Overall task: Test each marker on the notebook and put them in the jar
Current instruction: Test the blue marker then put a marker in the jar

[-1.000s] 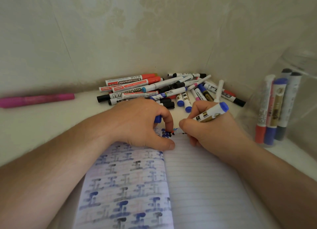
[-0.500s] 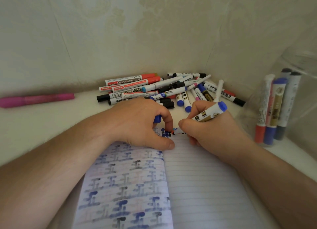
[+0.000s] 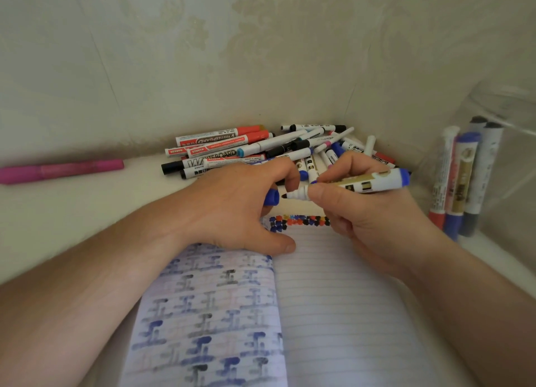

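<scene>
While the right hand (image 3: 374,212) pinches an uncapped blue marker (image 3: 356,185) lying level at centre frame, its dark tip points at the blue cap (image 3: 271,197) held in the left hand's (image 3: 240,209) curled grip. Below them lies the open notebook (image 3: 333,314), with dots (image 3: 298,221) along its top line. Behind, a marker pile (image 3: 261,151) fills the corner of the pale table (image 3: 72,209) against patterned cream walls. At right stands the clear jar (image 3: 504,169) holding markers; a pink marker (image 3: 61,170) lies far left.

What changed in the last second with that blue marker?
The right hand lifted the blue marker off the notebook, tip now near the blue cap held in the left hand. Pile, jar and pink marker stayed put.
</scene>
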Demonstrator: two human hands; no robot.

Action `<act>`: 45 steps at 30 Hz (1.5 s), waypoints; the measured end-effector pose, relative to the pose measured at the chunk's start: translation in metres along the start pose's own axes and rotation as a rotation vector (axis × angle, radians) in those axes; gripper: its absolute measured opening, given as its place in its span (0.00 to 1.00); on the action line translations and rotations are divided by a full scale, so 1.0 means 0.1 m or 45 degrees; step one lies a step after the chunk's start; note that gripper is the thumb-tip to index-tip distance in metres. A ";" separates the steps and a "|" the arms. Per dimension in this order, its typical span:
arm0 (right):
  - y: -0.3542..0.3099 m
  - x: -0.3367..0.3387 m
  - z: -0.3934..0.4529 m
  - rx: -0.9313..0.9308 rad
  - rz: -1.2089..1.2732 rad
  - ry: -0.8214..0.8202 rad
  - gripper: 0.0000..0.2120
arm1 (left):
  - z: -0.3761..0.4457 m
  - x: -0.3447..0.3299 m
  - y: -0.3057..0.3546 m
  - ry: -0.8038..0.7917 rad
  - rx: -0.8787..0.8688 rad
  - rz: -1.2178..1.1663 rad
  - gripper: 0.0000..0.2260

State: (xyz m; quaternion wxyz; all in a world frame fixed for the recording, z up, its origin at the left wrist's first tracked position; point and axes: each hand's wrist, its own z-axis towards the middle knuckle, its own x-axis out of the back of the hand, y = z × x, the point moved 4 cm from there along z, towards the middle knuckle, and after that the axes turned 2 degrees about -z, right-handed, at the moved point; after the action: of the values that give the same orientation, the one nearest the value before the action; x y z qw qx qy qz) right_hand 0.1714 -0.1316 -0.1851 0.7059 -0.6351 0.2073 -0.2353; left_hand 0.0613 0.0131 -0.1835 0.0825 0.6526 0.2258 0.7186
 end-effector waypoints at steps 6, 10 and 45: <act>0.00 -0.09 -0.01 0.083 -0.120 -0.090 0.09 | 0.02 0.00 0.02 0.029 -0.055 0.014 0.28; 0.01 -0.07 -0.01 0.066 -0.118 -0.071 0.06 | 0.01 0.01 -0.01 0.093 -0.032 -0.009 0.26; 0.02 -0.03 0.03 0.087 -0.334 -0.055 0.04 | 0.02 0.11 -0.08 0.368 0.015 0.015 0.19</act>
State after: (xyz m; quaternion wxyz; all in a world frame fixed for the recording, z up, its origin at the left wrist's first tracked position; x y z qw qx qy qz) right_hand 0.1709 -0.1272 -0.1870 0.6947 -0.6371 0.0991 -0.3188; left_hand 0.0605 0.0255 -0.1767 0.0410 0.5440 0.2355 0.8043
